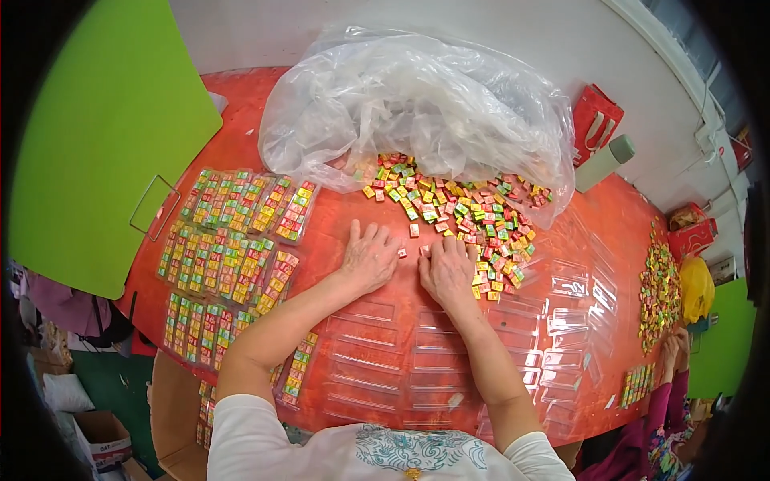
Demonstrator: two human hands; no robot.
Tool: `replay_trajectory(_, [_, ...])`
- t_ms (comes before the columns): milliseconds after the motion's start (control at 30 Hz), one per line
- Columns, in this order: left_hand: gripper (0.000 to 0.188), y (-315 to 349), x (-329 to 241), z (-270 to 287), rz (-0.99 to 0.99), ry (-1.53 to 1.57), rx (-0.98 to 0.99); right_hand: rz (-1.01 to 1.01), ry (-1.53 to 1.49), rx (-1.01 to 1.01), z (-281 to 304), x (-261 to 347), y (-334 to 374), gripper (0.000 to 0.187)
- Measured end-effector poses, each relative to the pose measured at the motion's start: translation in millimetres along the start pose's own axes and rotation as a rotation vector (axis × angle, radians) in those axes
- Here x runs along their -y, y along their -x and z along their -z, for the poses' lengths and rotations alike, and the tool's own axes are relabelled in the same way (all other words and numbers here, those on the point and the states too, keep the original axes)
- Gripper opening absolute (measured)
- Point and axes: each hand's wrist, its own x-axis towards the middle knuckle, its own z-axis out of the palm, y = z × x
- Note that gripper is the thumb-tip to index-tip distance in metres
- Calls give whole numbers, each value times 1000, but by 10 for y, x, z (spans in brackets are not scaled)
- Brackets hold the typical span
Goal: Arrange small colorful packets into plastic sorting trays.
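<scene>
Palm down on the red table, my left hand (370,258) has its fingers apart, beside a small red candy-sized box (402,252). My right hand (451,272) lies at the near left edge of a loose pile of small red, yellow and green boxes (489,220). Its fingers are spread, and one fingertip is by another small red box (425,251). Between and just beyond the hands sits a single red box (415,231). Clear plastic trays (365,353) with long slots lie in front of me, under and between my forearms. Filled trays (212,264) stand in rows at the left.
A large clear plastic bag (417,96) covers the pile's far side. A green board (104,144) with a metal handle stands left. Behind right are a red bag (596,120) and a bottle (605,164). At far right, another person's hands (675,349) are near a second pile (658,289).
</scene>
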Motion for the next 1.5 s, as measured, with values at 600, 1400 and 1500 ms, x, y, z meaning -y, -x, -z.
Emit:
replay_trajectory(600, [36, 83, 131, 325, 231, 128, 372, 79, -34, 10, -153, 193, -172, 22])
replay_trajectory(1400, [36, -62, -38, 144, 164, 105, 272, 26, -205, -13, -204, 11, -251, 20])
replay_trajectory(1500, [36, -84, -54, 144, 154, 101, 287, 40, 33, -135, -201, -154, -453, 20])
